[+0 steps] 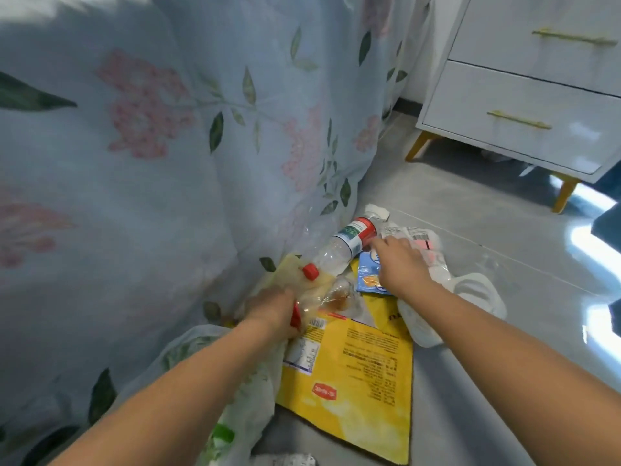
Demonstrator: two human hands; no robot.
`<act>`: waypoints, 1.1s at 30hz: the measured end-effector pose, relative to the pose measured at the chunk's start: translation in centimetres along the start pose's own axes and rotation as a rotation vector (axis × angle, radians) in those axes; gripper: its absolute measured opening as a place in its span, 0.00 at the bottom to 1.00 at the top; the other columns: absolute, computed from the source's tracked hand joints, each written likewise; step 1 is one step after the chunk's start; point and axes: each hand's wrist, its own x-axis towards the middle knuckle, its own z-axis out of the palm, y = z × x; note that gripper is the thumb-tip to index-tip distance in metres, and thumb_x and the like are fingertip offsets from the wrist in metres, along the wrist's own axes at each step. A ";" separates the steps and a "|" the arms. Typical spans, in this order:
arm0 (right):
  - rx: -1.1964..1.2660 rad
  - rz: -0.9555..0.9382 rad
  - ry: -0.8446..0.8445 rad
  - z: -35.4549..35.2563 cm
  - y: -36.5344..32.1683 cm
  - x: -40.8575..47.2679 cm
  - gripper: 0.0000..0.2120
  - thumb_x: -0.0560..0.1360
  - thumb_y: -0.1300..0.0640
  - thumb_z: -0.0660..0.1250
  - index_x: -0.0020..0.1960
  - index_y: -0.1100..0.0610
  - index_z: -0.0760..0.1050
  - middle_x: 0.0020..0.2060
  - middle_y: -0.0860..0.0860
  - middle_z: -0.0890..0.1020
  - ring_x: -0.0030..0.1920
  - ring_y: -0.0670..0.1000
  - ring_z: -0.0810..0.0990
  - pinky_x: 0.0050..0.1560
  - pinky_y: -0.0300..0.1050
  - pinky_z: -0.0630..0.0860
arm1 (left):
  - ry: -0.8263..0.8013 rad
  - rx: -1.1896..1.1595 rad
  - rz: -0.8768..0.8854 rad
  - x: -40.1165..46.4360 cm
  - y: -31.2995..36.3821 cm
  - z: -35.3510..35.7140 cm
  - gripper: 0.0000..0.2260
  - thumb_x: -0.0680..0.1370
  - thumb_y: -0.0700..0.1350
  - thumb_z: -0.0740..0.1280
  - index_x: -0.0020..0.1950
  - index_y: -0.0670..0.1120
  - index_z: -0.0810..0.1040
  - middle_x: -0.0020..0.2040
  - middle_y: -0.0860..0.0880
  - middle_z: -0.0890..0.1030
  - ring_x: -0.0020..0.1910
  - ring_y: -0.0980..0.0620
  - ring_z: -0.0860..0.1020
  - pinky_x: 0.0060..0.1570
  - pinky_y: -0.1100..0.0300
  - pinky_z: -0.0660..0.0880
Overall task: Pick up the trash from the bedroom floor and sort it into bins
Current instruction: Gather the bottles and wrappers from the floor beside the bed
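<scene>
Your arms: both reach out low from the bottom of the view, toward the trash pile beside the bed cover (151,163).
Yellow bag (363,375): it lies flat on the floor, the trash nearest to you, just under your left wrist.
Left hand (272,312): your fingers are closed tight on crinkly clear wrap (322,290) and something red, right at the top edge of the yellow bag.
Right hand (400,264): it is stretched out flat, fingers apart, holding nothing. Its fingertips almost touch the clear bottle (339,245).
Clear bottle: it lies on its side just past the yellow bag, against the bed cover.
Blue packet (368,275): it sits under your right hand, at the yellow bag's far edge.
White wrappers (423,240): they lie to the right of the bottle.
What could go wrong: the bottle is round, so a poke could roll it under the bed cover. Your full left hand could drop bits if you grab more.
Bins: you cannot see any yet.
</scene>
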 end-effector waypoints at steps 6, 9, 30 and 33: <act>-0.255 -0.276 -0.009 0.4 -5.1 6.5 0.38 0.70 0.67 0.66 0.74 0.47 0.55 0.71 0.53 0.64 0.71 0.57 0.60 0.67 0.55 0.64 | 0.002 0.001 -0.005 0.9 0.2 0.5 0.28 0.68 0.51 0.75 0.63 0.48 0.67 0.61 0.44 0.73 0.61 0.41 0.73 0.55 0.48 0.72; -0.395 -0.298 -0.095 1.8 -6.7 7.6 0.34 0.72 0.65 0.65 0.73 0.48 0.56 0.73 0.53 0.60 0.75 0.58 0.53 0.70 0.58 0.58 | 0.017 -0.007 0.010 1.2 -0.2 0.7 0.28 0.69 0.50 0.74 0.64 0.47 0.67 0.63 0.44 0.72 0.62 0.41 0.72 0.56 0.46 0.70; 0.650 -0.475 0.227 -17.0 -13.1 -9.7 0.30 0.56 0.38 0.71 0.54 0.49 0.70 0.47 0.44 0.80 0.50 0.48 0.79 0.54 0.49 0.76 | 0.177 0.142 0.020 -26.5 -4.2 -14.6 0.25 0.67 0.60 0.63 0.61 0.56 0.62 0.58 0.53 0.71 0.59 0.47 0.72 0.49 0.56 0.68; 0.819 -0.676 0.185 -21.3 -19.7 -17.1 0.27 0.56 0.36 0.70 0.50 0.47 0.72 0.44 0.40 0.80 0.46 0.42 0.80 0.50 0.42 0.76 | 0.096 0.025 -0.179 -38.7 -7.7 -14.7 0.35 0.59 0.66 0.41 0.67 0.65 0.48 0.68 0.60 0.64 0.66 0.55 0.68 0.61 0.57 0.69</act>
